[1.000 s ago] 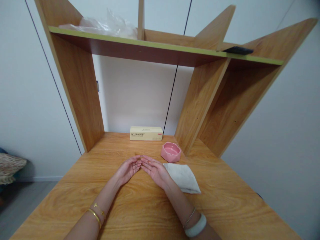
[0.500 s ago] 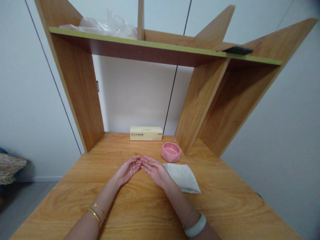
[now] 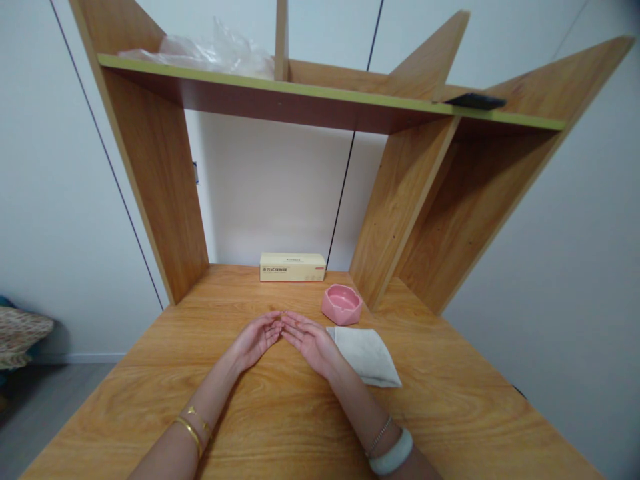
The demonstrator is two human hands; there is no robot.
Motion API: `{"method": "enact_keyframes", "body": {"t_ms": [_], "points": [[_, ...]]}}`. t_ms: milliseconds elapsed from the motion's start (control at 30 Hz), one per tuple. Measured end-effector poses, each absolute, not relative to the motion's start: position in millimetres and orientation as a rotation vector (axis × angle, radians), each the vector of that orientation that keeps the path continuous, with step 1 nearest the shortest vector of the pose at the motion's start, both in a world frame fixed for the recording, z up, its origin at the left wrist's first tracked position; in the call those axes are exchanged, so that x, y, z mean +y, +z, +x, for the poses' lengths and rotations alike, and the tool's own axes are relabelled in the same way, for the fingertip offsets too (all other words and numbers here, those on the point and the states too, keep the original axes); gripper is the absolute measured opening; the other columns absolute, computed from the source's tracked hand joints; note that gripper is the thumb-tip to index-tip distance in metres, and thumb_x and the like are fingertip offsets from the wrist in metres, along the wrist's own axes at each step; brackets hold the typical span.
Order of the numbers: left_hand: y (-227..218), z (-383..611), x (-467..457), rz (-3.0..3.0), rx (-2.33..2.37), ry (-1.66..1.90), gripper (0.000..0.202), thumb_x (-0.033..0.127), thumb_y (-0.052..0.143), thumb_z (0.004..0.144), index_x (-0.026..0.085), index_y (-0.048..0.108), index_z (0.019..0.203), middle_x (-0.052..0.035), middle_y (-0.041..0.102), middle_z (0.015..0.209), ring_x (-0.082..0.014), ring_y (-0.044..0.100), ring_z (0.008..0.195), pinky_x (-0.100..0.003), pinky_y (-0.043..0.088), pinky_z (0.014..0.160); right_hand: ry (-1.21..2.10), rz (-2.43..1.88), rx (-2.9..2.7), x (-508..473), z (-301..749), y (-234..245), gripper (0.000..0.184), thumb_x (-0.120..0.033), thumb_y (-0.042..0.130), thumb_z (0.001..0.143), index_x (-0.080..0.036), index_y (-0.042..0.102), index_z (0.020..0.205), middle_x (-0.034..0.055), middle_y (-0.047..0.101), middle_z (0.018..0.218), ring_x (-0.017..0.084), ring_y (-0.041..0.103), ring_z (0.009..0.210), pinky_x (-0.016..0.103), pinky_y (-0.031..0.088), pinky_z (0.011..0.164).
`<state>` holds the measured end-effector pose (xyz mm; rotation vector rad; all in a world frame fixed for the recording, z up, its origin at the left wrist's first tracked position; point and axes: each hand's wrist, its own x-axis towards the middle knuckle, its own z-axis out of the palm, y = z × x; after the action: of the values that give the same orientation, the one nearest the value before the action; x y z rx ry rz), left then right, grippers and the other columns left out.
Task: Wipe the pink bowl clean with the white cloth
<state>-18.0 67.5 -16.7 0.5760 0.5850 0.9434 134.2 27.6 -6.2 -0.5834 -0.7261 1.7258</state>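
Observation:
My left hand (image 3: 257, 341) rests on the wooden desk (image 3: 270, 427), palm turned inward and fingers stretched out. Opposite it lies my right hand (image 3: 312, 342), also with extended fingers, and the fingertips of both hands meet or nearly meet. Neither hand holds anything. Just right of my right hand is a folded pale grey cloth (image 3: 367, 357), partly hidden behind the wrist. A pink faceted ashtray-like bowl (image 3: 342, 305) stands behind the cloth. Farther back, a long cream box (image 3: 293, 268) with dark printed characters sits near the wall.
A wooden hutch rises at the back, with an upright panel (image 3: 400, 213) right of the bowl. Its shelf (image 3: 300, 93) carries a crumpled clear plastic bag (image 3: 220, 53) and a flat dark object (image 3: 477, 101). Patterned fabric (image 3: 23, 337) shows at the far left.

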Motion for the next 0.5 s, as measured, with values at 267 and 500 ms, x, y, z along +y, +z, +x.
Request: {"method": "enact_keyframes", "body": {"t_ms": [267,500], "points": [[-16.8,-17.7,67.5,0.570,0.585,0.948,0.019,0.004,0.049,0.079,0.009,0.061,0.092,-0.0055,0.066,0.069,-0.0090,0.062,0.060,-0.017,0.050,0.063,1.716,-0.578,-0.742,27.8,134.3,-6.6,0.027,-0.015,0.062,0.065,-0.014,0.065,0.092,0.0094,0.065,0.104,0.020,0.055,0.103,0.038,0.032,0.098],[-17.5,-17.8,67.7,0.570,0.587,0.947,0.019,0.004,0.048,0.079,0.009,0.061,0.092,-0.0059,0.066,0.070,-0.0095,0.062,0.061,-0.018,0.050,0.064,1.728,-0.576,-0.735,28.4,134.6,-7.3,0.027,-0.014,0.062,0.065,-0.014,0.065,0.092,0.0088,0.065,0.103,0.019,0.056,0.102,0.037,0.032,0.098]]}}
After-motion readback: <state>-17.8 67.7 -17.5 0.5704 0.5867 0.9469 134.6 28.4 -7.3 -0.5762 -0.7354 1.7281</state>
